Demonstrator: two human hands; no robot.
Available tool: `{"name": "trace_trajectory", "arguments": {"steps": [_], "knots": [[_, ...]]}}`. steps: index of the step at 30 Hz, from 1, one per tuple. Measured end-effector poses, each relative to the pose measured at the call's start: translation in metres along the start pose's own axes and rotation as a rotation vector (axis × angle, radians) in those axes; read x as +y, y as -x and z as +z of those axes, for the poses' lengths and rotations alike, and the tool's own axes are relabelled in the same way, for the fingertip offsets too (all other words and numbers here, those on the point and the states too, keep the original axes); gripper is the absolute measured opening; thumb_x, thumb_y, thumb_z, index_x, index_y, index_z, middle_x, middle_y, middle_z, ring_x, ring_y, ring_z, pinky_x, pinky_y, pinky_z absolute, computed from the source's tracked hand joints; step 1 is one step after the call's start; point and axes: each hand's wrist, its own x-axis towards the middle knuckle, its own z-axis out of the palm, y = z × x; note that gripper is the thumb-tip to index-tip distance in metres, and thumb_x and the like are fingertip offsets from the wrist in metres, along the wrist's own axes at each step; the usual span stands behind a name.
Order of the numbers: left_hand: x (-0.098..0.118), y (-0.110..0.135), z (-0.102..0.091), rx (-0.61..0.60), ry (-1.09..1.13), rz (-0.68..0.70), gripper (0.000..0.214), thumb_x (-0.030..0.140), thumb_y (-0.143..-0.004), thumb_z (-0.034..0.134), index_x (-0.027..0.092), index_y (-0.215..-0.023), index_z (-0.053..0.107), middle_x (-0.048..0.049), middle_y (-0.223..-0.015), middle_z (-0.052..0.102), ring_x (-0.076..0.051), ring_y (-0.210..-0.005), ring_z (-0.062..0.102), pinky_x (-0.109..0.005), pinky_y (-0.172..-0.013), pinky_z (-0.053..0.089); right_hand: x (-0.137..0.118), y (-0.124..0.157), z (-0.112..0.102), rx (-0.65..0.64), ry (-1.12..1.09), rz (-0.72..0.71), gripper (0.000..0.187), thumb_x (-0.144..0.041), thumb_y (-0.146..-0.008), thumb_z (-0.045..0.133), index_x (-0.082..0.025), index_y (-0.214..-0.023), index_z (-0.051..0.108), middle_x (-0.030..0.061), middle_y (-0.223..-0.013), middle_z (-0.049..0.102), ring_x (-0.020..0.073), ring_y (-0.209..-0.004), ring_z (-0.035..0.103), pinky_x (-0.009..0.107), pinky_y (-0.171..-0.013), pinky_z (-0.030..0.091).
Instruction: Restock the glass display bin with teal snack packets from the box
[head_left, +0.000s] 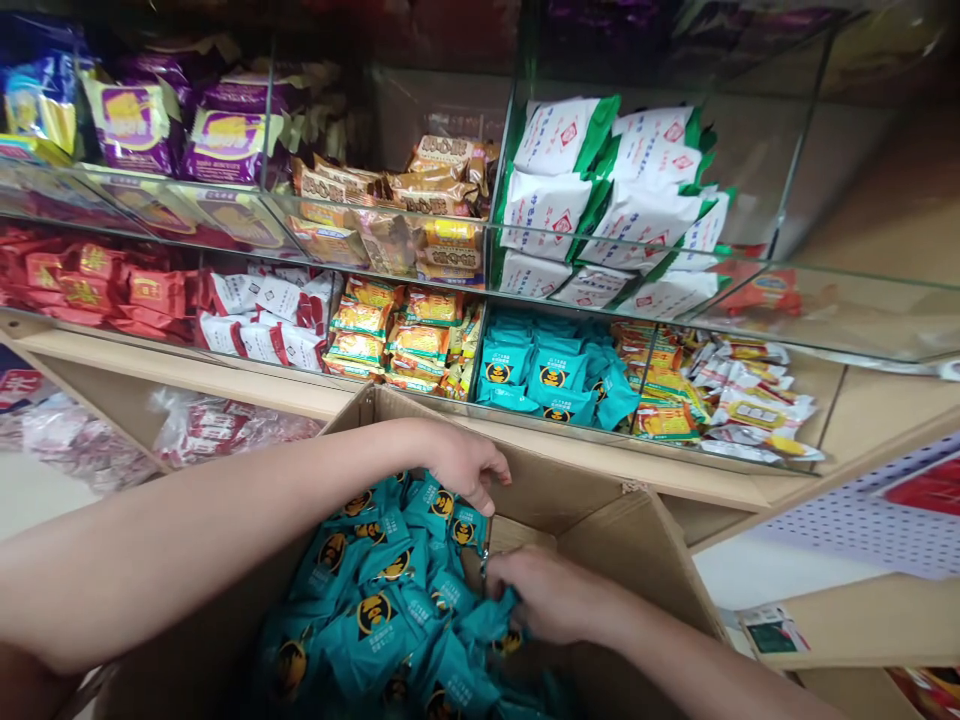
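Many teal snack packets (pixel 375 610) with black-and-gold round emblems lie heaped in an open cardboard box (pixel 615 540). My left hand (pixel 465 468) is over the far side of the heap, its thumb and fingers apart, with nothing seen in it. Just below its thumb lies one teal packet. Lower and to the right, inside the box, my right hand (pixel 540 595) has its fingers closed on the edge of a teal packet (pixel 487 615). That hand is a little blurred and its fingertips are partly hidden.
Behind the box rises a glass-fronted shelf. Matching teal packets (pixel 555 370) fill one lower bin, beside yellow packets (pixel 420 335) and white-and-yellow packets (pixel 757 395). White-and-green packets (pixel 600 195) are stacked above. A glass panel edge (pixel 637 250) crosses the shelf front.
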Motion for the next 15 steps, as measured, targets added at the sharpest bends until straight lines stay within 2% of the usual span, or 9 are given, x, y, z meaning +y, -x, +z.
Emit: {"name": "trace_trajectory", "arguments": {"steps": [3, 6, 9, 12, 15], "knots": [[-0.001, 0.001, -0.001, -0.039, 0.126, 0.034, 0.063, 0.038, -0.058, 0.066, 0.016, -0.114, 0.048, -0.0046, -0.095, 0.063, -0.014, -0.077, 0.057, -0.022, -0.063, 0.042, 0.001, 0.015, -0.036, 0.254, -0.380, -0.043, 0.023, -0.015, -0.066, 0.057, -0.021, -0.087, 0.052, -0.0017, -0.075, 0.055, 0.0109, -0.065, 0.051, 0.022, -0.057, 0.038], [0.003, 0.002, -0.002, -0.070, 0.301, 0.089, 0.046, 0.042, -0.061, 0.063, 0.018, -0.099, 0.056, -0.0002, -0.084, 0.062, -0.012, -0.072, 0.057, -0.023, -0.063, 0.043, 0.008, 0.023, -0.060, 0.478, -0.764, -0.081, 0.028, -0.022, -0.067, 0.062, -0.020, -0.090, 0.047, -0.0011, -0.081, 0.056, 0.0096, -0.069, 0.052, 0.022, -0.063, 0.041], [0.007, 0.000, -0.001, -0.061, 0.579, 0.104, 0.033, 0.042, -0.069, 0.057, 0.016, -0.089, 0.059, -0.0012, -0.082, 0.062, -0.011, -0.071, 0.059, -0.025, -0.066, 0.046, 0.016, 0.024, -0.065, 0.602, -0.966, -0.078, 0.032, -0.027, -0.066, 0.065, -0.019, -0.093, 0.051, -0.0011, -0.078, 0.058, 0.0099, -0.069, 0.053, 0.024, -0.065, 0.043], [0.011, -0.003, 0.002, -0.006, 0.857, 0.118, 0.038, 0.042, -0.070, 0.058, 0.019, -0.100, 0.056, -0.0045, -0.095, 0.062, -0.011, -0.073, 0.061, -0.028, -0.071, 0.047, 0.021, 0.022, -0.062, 0.688, -1.127, -0.074, 0.027, -0.032, -0.067, 0.064, -0.019, -0.089, 0.055, -0.0015, -0.070, 0.059, 0.0091, -0.060, 0.053, 0.024, -0.059, 0.043], [0.014, -0.007, 0.004, 0.057, 1.009, 0.153, 0.039, 0.042, -0.070, 0.058, 0.019, -0.102, 0.055, -0.0060, -0.097, 0.062, -0.012, -0.075, 0.062, -0.030, -0.074, 0.046, 0.019, 0.020, -0.061, 0.802, -1.233, -0.103, 0.023, -0.032, -0.067, 0.065, -0.019, -0.084, 0.057, -0.0015, -0.070, 0.060, 0.0089, -0.060, 0.053, 0.024, -0.058, 0.045]]}}
